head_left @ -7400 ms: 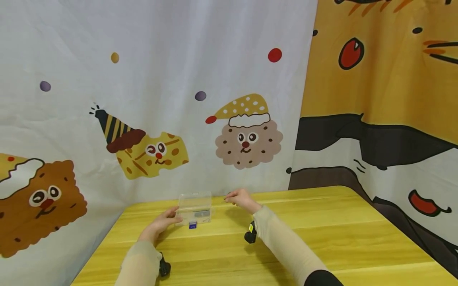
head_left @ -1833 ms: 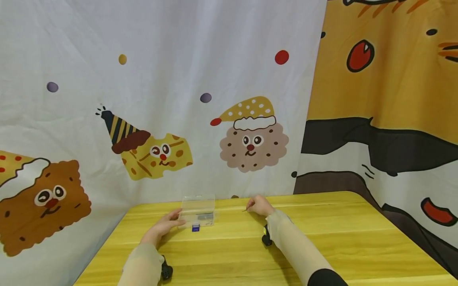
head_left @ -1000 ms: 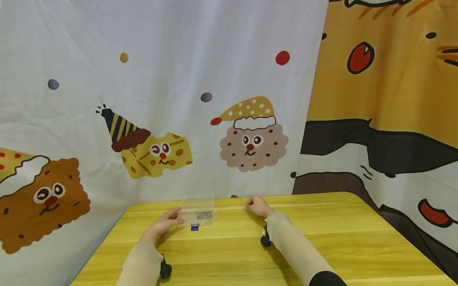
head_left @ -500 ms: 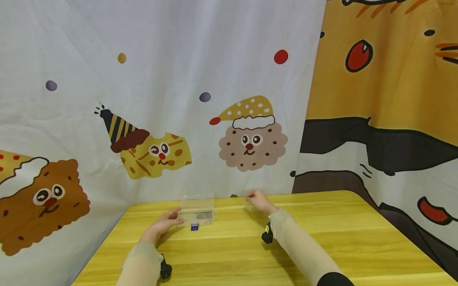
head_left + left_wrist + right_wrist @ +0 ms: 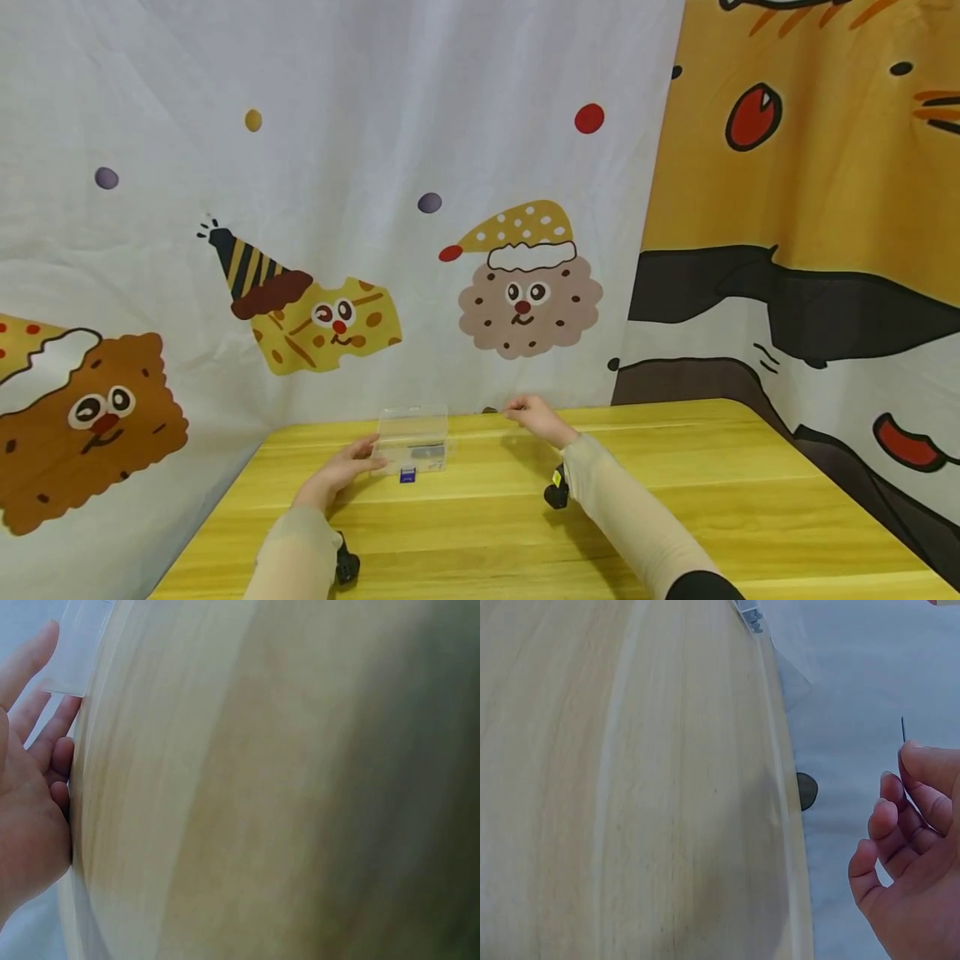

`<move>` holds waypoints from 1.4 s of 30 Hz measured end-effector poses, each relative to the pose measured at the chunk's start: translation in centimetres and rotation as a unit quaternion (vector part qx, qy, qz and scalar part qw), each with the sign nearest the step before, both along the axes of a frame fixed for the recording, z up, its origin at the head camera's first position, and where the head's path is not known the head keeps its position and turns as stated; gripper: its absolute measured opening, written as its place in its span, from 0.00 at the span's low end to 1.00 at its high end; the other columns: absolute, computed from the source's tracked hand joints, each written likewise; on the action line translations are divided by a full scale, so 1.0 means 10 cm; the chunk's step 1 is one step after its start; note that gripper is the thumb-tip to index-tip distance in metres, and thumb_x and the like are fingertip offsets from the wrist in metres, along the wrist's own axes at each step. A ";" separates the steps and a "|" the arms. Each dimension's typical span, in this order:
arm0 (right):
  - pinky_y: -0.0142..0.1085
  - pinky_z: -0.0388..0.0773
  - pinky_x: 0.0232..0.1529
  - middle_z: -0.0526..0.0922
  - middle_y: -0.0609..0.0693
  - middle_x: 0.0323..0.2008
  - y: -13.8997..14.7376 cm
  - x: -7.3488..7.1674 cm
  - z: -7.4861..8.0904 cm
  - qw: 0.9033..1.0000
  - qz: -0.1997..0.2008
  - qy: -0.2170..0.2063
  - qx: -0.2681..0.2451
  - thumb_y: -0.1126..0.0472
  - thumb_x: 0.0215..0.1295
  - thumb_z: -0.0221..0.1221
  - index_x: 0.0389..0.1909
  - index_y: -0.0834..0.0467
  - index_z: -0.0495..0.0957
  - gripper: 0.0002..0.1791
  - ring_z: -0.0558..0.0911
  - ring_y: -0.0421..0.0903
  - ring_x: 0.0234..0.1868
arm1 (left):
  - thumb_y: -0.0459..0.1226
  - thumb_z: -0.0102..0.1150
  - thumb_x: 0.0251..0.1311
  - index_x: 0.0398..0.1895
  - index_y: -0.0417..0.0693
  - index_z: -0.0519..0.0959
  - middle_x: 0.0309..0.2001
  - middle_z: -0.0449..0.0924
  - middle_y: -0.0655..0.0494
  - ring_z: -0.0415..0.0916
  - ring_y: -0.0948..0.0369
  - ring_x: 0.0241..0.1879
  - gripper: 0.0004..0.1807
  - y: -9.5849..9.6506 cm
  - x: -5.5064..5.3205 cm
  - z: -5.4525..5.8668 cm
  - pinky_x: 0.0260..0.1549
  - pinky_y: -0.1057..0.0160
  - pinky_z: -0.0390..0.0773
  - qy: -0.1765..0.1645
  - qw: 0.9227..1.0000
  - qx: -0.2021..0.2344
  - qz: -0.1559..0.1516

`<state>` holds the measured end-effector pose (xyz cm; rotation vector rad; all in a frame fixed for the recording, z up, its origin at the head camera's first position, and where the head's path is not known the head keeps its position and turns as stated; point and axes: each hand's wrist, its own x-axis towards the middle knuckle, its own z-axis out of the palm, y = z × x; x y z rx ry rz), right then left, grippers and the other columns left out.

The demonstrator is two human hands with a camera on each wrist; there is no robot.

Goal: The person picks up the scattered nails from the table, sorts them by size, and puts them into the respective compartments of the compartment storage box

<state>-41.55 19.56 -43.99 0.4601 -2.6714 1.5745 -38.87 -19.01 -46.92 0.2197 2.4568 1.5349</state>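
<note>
A clear plastic box stands on the table with its lid raised. A blue latch sits at its front, and small dark grey pieces lie in its right part. My left hand holds the box's left end, thumb by the front corner and fingers along the side. To the right of the box, my right hand is raised near the far table edge. Between thumb and index finger it pinches a thin dark nail-like pin, whose pointed end sticks up; the other fingers curl loosely.
The wooden table meets a white cartoon-printed curtain at its far edge. In the right wrist view the box's corner shows at the top.
Over the earlier frames my right hand moves right, away from the box, and lowers near the table. In the last second it rises and shifts slightly left. My left hand stays at the box.
</note>
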 end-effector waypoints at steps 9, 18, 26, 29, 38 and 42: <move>0.57 0.73 0.50 0.80 0.64 0.46 -0.08 0.04 0.07 1.000 0.022 0.001 0.003 0.65 0.72 0.52 0.45 0.67 0.80 0.11 0.75 0.66 0.50 | 0.41 0.62 0.63 0.74 0.42 0.57 0.70 0.53 0.30 0.50 0.35 0.69 0.39 -0.01 -0.01 -0.03 0.62 0.34 0.53 0.003 1.000 0.001 0.001; 0.57 0.73 0.49 0.80 0.56 0.44 -0.17 0.02 0.04 0.999 0.045 -0.004 0.003 0.63 0.72 0.54 0.48 0.68 0.79 0.13 0.76 0.64 0.49 | 0.41 0.63 0.63 0.74 0.41 0.56 0.71 0.51 0.29 0.48 0.35 0.69 0.40 -0.02 0.01 0.01 0.63 0.34 0.51 0.002 1.000 0.010 -0.003; 0.57 0.73 0.48 0.79 0.64 0.48 -0.30 -0.02 0.05 0.997 0.076 0.000 0.029 0.64 0.72 0.53 0.47 0.70 0.78 0.13 0.76 0.62 0.48 | 0.42 0.63 0.62 0.75 0.42 0.57 0.71 0.53 0.30 0.49 0.35 0.69 0.41 0.00 -0.01 0.00 0.63 0.34 0.51 0.004 1.000 0.010 -0.002; 0.53 0.75 0.45 0.79 0.67 0.47 -0.35 -0.03 0.05 0.995 0.095 0.006 0.034 0.65 0.72 0.53 0.46 0.72 0.78 0.13 0.76 0.64 0.46 | 0.42 0.64 0.62 0.74 0.42 0.57 0.70 0.53 0.30 0.49 0.35 0.69 0.40 0.00 -0.02 0.01 0.63 0.34 0.51 0.004 1.000 0.013 -0.002; 0.33 0.72 0.32 0.81 0.52 0.35 -0.51 0.02 0.06 0.991 0.102 0.032 0.079 0.66 0.70 0.54 0.43 0.71 0.80 0.11 0.75 0.49 0.32 | 0.41 0.64 0.62 0.74 0.41 0.57 0.70 0.53 0.30 0.50 0.35 0.69 0.40 -0.01 -0.03 -0.02 0.63 0.35 0.52 0.004 1.000 0.016 0.000; 0.34 0.74 0.34 0.80 0.52 0.36 -0.56 0.04 0.07 0.992 0.099 0.034 0.074 0.66 0.70 0.55 0.43 0.70 0.80 0.11 0.78 0.54 0.37 | 0.42 0.64 0.62 0.74 0.41 0.57 0.71 0.52 0.30 0.50 0.36 0.69 0.41 -0.01 -0.02 -0.01 0.63 0.35 0.52 0.004 1.000 0.016 -0.003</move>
